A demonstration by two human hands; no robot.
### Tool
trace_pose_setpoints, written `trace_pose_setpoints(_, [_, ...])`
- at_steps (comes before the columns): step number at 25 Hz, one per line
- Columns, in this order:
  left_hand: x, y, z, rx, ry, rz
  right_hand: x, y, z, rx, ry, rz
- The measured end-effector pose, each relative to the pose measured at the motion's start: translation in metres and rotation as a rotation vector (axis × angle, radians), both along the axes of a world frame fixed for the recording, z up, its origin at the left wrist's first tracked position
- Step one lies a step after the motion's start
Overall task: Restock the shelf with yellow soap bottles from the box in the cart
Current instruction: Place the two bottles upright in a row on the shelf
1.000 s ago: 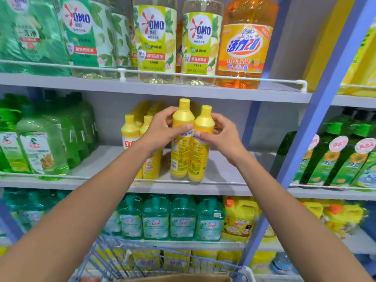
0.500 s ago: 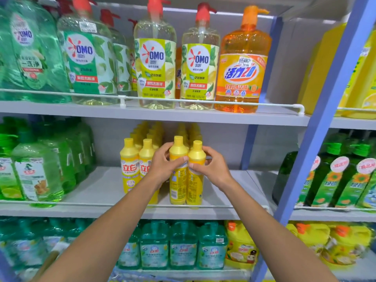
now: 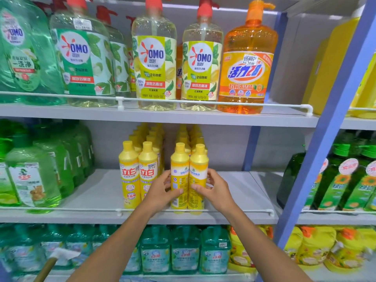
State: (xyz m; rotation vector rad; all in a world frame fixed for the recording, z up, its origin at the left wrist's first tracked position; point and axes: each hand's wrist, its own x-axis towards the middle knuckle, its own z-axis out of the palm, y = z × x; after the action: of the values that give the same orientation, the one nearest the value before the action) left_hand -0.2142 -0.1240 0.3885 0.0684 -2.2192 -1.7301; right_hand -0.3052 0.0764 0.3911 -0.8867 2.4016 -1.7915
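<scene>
While they stand upright and touching on the middle shelf (image 3: 91, 217) at frame centre, the left yellow soap bottle (image 3: 179, 169) is gripped by the left hand (image 3: 159, 191) and the right yellow soap bottle (image 3: 199, 169) by the right hand (image 3: 216, 190).

A shop: railed shelves (image 3: 234, 190) stocked with price-tagged detergent bottles (image 3: 247, 64).
</scene>
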Motion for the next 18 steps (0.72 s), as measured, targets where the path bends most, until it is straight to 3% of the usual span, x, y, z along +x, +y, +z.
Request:
trace_pose_setpoints(10, [-0.007,0.024,-0.008,-0.237,0.022,0.278,0.005,-0.007,-0.002,-0.025,0.029,-0.134])
trace_pose_setpoints(15, [-0.002,0.020,-0.013,-0.079,-0.045,0.100,0.005,0.005,-0.002,-0.019,-0.021,-0.019])
trace_pose_setpoints(18, [-0.001,0.012,-0.016,-0.109,-0.088,0.052,0.000,0.015,-0.003,0.007,-0.008,0.013])
